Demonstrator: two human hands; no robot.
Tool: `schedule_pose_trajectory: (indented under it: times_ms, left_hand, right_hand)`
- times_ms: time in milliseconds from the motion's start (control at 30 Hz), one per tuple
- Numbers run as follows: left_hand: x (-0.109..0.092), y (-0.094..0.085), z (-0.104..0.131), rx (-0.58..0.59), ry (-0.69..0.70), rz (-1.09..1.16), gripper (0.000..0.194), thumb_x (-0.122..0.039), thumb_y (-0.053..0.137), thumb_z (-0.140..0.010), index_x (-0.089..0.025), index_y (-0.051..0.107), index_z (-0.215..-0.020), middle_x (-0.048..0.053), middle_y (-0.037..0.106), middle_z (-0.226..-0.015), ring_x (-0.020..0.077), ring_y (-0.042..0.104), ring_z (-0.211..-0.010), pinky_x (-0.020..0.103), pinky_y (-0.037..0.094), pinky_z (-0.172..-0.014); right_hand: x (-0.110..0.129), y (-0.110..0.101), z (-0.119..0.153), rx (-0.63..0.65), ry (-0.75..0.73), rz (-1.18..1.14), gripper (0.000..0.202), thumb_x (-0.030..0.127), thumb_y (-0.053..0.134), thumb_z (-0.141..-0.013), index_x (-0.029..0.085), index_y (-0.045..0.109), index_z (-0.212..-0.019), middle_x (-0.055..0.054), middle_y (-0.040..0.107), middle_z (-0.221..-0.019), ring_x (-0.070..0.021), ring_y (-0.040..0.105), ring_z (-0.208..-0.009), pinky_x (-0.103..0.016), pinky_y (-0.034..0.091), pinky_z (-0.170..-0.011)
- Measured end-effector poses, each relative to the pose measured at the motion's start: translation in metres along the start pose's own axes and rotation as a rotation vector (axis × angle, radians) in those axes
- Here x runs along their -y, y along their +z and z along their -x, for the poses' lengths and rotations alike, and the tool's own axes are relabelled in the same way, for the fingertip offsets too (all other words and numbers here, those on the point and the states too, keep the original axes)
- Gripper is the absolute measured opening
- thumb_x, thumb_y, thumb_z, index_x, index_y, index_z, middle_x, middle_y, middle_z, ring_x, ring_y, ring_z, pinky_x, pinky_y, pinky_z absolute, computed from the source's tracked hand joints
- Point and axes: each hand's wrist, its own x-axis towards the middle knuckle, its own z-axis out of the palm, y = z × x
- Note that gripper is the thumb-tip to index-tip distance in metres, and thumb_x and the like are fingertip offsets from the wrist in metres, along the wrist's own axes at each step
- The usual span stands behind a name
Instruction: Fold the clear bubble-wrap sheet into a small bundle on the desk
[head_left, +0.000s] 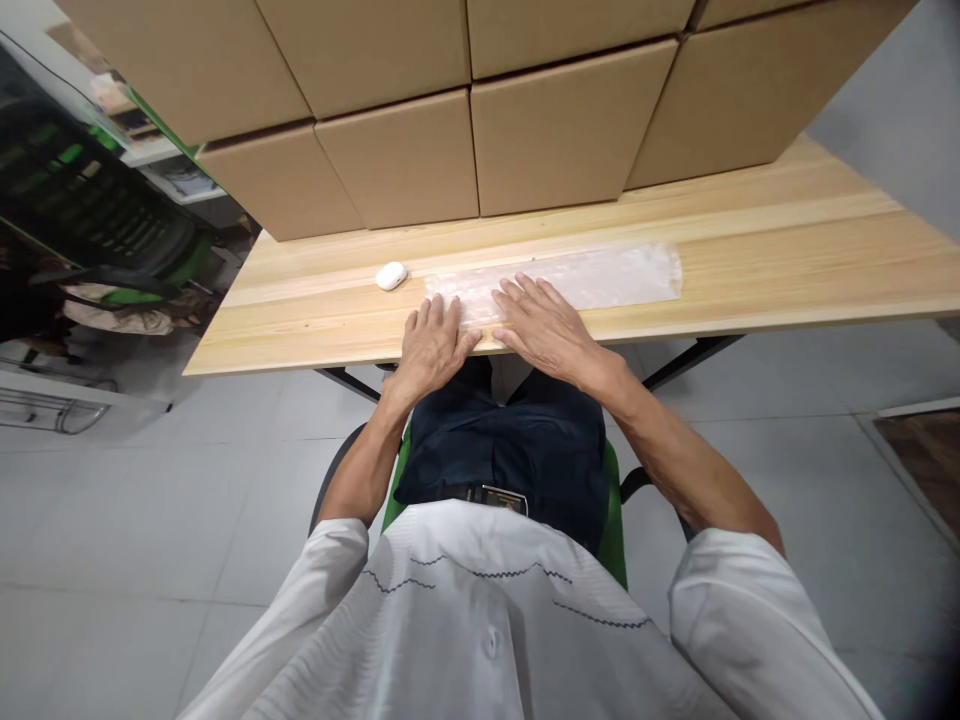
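A long strip of translucent, pinkish-white plastic, perhaps a flattened bag (615, 278), lies along the front part of the wooden table. My left hand (433, 345) rests at its left end, palm down with the fingers stretched out. Flat across its middle-left part lies my right hand (544, 325), fingers spread and pointing up and left. Neither hand grips anything. Just beyond my left fingertips sits a small white rounded case (391, 275), like an earbud case, apart from the plastic.
Stacked cardboard boxes (397, 160) form a wall along the back of the wooden table (787, 250). I sit on a green chair (613, 520) at the table's front edge. A dark mesh chair (90, 200) and shelves stand to the left.
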Motion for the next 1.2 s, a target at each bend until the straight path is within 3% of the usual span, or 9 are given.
schedule_pose_trajectory:
  times_ms: [133,233,300,367,500,600,800,1000,1200]
  left_hand:
    - [0.006,-0.008,0.031,-0.115,0.122,0.308,0.081,-0.070,0.056,-0.132,-0.014,0.069,-0.188,0.028,0.082,-0.179,0.0466,0.081,-0.166,0.068,0.063,-0.143]
    - [0.017,-0.012,0.040,-0.218,0.171,0.567,0.073,-0.074,0.063,-0.129,-0.020,0.082,-0.175,0.021,0.093,-0.160,0.0349,0.094,-0.128,0.055,0.078,-0.118]
    - [0.028,-0.013,0.035,-0.274,0.215,0.603,0.066,-0.067,0.068,-0.127,-0.021,0.083,-0.172,0.019,0.092,-0.163,0.0324,0.094,-0.127,0.053,0.079,-0.118]
    - [0.040,-0.014,0.025,-0.256,0.270,0.532,0.064,-0.052,0.065,-0.125,-0.020,0.079,-0.179,0.019,0.088,-0.171,0.0345,0.091,-0.144,0.057,0.074,-0.131]
    - [0.056,-0.021,0.007,-0.010,0.331,0.302,0.078,-0.031,0.054,-0.118,-0.021,0.063,-0.194,0.017,0.069,-0.198,0.0376,0.065,-0.187,0.066,0.052,-0.158]
    - [0.057,-0.028,0.000,0.096,0.324,0.231,0.082,-0.033,0.055,-0.119,-0.021,0.055,-0.201,0.016,0.059,-0.206,0.0396,0.050,-0.197,0.069,0.036,-0.166]
    - [0.057,-0.027,-0.003,0.202,0.405,0.281,0.095,-0.060,0.078,-0.116,-0.021,0.057,-0.200,0.021,0.051,-0.210,0.0466,0.049,-0.196,0.070,0.040,-0.163]
    - [0.061,-0.019,0.007,0.123,0.543,0.270,0.081,-0.031,0.074,-0.116,-0.028,0.062,-0.197,0.020,0.074,-0.188,0.0429,0.068,-0.175,0.070,0.058,-0.149]
    - [0.052,0.009,0.017,-0.050,0.635,0.199,0.073,-0.018,0.055,-0.123,-0.035,0.064,-0.194,0.018,0.084,-0.157,0.0359,0.079,-0.142,0.063,0.069,-0.125]
  right_hand:
    - [-0.010,-0.011,0.015,0.094,0.019,0.043,0.079,0.062,0.051,-0.135,0.013,0.059,-0.197,-0.025,0.061,-0.200,-0.0507,0.047,-0.196,-0.080,0.039,-0.160]
    - [-0.025,-0.026,0.039,0.146,-0.008,0.059,0.081,0.067,0.055,-0.133,0.014,0.062,-0.194,-0.025,0.060,-0.201,-0.0486,0.049,-0.195,-0.078,0.039,-0.160]
    - [-0.033,-0.031,0.050,0.147,-0.017,0.062,0.077,0.066,0.055,-0.133,0.018,0.064,-0.193,-0.022,0.063,-0.200,-0.0464,0.053,-0.193,-0.077,0.042,-0.159]
    - [-0.037,-0.032,0.056,0.131,-0.020,0.063,0.071,0.063,0.055,-0.133,0.022,0.068,-0.190,-0.019,0.067,-0.198,-0.0447,0.057,-0.190,-0.076,0.045,-0.158]
    - [-0.038,-0.027,0.056,0.090,-0.047,0.056,0.064,0.055,0.059,-0.132,0.019,0.075,-0.182,-0.020,0.073,-0.192,-0.0450,0.064,-0.185,-0.075,0.049,-0.155]
    - [-0.036,-0.026,0.054,0.069,-0.064,0.046,0.060,0.048,0.061,-0.130,0.018,0.078,-0.180,-0.020,0.075,-0.189,-0.0456,0.067,-0.182,-0.077,0.051,-0.153]
    - [-0.033,-0.026,0.055,0.057,-0.070,0.033,0.057,0.037,0.064,-0.126,0.021,0.080,-0.179,-0.018,0.075,-0.189,-0.0450,0.071,-0.179,-0.077,0.052,-0.152]
    - [-0.047,-0.018,0.063,0.017,-0.092,0.006,0.057,0.029,0.063,-0.121,0.025,0.086,-0.172,-0.014,0.083,-0.181,-0.0425,0.076,-0.173,-0.080,0.051,-0.153]
    - [-0.054,-0.026,0.077,0.011,-0.050,-0.010,0.055,0.027,0.066,-0.118,0.038,0.090,-0.167,-0.004,0.087,-0.175,-0.0421,0.074,-0.174,-0.086,0.048,-0.153]
